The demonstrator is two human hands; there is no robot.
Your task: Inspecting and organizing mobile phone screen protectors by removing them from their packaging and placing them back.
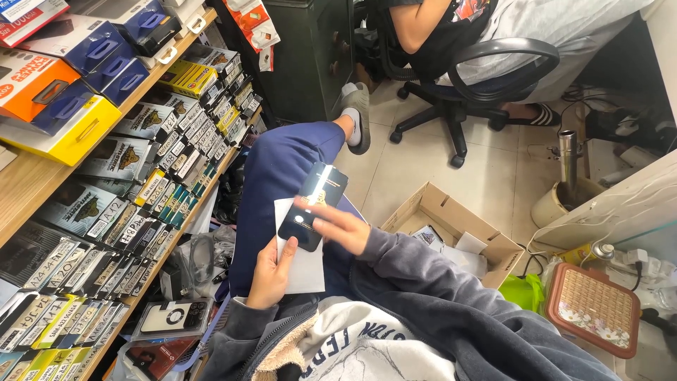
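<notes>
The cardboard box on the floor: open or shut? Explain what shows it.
Open. The box's flaps stand apart, and papers lie visible inside.

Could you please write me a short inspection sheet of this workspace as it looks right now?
Surface: no table; work is done over the lap in blue trousers.
Job's things: glossy black phone case held above a white paper envelope.
Clutter: open cardboard box on the tiled floor; green plastic bag.
Grippers: left hand holds the envelope's lower edge; right hand has its fingers on the case.
Cables: white cord by the brown patterned tray.
Surroundings: wooden shelves packed with boxed accessories; another person sits on a black office chair.
</notes>
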